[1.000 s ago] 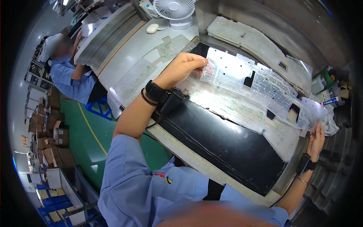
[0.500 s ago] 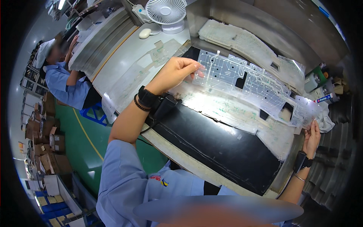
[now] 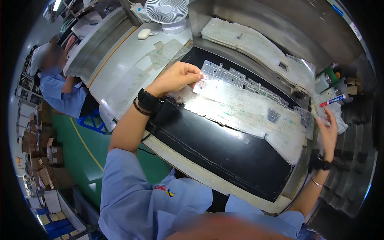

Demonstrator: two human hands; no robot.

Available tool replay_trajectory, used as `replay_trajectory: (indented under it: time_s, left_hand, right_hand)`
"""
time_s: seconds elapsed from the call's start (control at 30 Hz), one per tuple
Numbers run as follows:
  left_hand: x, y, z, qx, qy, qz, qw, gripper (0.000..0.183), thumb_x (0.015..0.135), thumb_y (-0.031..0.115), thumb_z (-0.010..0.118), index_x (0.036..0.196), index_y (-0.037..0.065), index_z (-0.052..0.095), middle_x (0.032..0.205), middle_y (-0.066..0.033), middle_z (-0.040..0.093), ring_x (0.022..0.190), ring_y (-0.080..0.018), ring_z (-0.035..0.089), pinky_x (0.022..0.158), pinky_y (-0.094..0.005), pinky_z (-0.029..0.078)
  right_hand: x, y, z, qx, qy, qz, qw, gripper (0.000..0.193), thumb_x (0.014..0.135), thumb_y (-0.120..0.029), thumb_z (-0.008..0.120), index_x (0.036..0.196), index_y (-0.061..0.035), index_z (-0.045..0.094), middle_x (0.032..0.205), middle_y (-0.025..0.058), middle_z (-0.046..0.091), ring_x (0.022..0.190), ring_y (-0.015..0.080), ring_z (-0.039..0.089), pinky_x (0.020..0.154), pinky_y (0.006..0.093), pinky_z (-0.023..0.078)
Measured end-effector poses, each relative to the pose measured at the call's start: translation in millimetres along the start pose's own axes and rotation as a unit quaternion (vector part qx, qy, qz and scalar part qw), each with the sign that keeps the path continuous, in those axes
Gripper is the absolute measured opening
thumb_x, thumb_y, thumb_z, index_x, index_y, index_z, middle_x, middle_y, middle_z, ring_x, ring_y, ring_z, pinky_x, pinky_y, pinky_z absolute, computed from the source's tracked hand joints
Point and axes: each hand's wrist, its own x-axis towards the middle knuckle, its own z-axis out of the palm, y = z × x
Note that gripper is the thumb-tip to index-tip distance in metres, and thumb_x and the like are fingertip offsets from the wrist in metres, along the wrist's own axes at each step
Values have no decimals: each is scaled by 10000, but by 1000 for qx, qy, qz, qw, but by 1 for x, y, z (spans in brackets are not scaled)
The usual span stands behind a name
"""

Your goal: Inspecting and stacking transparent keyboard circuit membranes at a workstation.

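The left hand [image 3: 178,79] hides part of the clear sheet [image 3: 251,89]; the fan [image 3: 166,11] is cropped.

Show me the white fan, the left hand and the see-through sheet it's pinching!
White fan [image 3: 166,11]: head view, round front grille.
Left hand [image 3: 174,79]: head view, back of the hand.
See-through sheet [image 3: 229,85]: head view, left part of its flat face.

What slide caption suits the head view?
Left hand pinching a clear sheet over a stack, right hand open by the sheet's other end.

Pale blue shirt [image 3: 128,182], chest emblem [image 3: 170,193]; black wrist straps [image 3: 147,101]; beaded bracelet [image 3: 141,108]; silver bangle [image 3: 316,183].
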Motion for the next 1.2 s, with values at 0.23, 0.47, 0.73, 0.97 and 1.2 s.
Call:
replay_trajectory:
  time_s: [0.23,0.47,0.73,0.97,1.2]
  left_hand:
    - [4,-5,-4,-38,0,-30,999,150,804,167,617,850,26,634,682,30,565,613,-26,484,551,-147,354]
    - [6,-10,-7,-77,-20,-36,996,154,805,144,614,861,1,629,724,4,591,620,-33,494,573,-153,379]
    - [8,-10,-11,-60,-20,-51,997,149,796,119,622,865,-13,622,754,-17,612,635,-40,512,601,-157,408]
    - [7,-10,-10,-84,-12,-57,995,143,800,136,625,856,5,623,767,-20,616,647,-44,524,610,-158,415]
    - [6,-4,-8,-99,-11,-55,994,138,806,138,620,865,14,624,783,-16,621,661,-38,531,613,-153,416]
  right_hand:
    - [65,-139,137,123,-229,-229,938,671,679,-338,722,1226,-65,446,1174,179,510,1093,269,489,897,344,407]
    - [89,-164,203,188,-378,-156,893,529,629,-241,768,1066,-36,548,641,16,558,602,81,494,543,226,375]
    - [94,-148,201,366,-358,-25,858,173,842,-112,542,959,2,599,718,15,599,606,31,488,520,183,374]
    - [92,-130,189,298,-253,-52,919,211,854,-150,538,957,10,629,758,34,632,616,64,518,578,206,431]
    - [76,-143,180,209,-232,-130,941,208,741,-82,649,932,1,646,721,74,637,631,96,556,602,233,447]
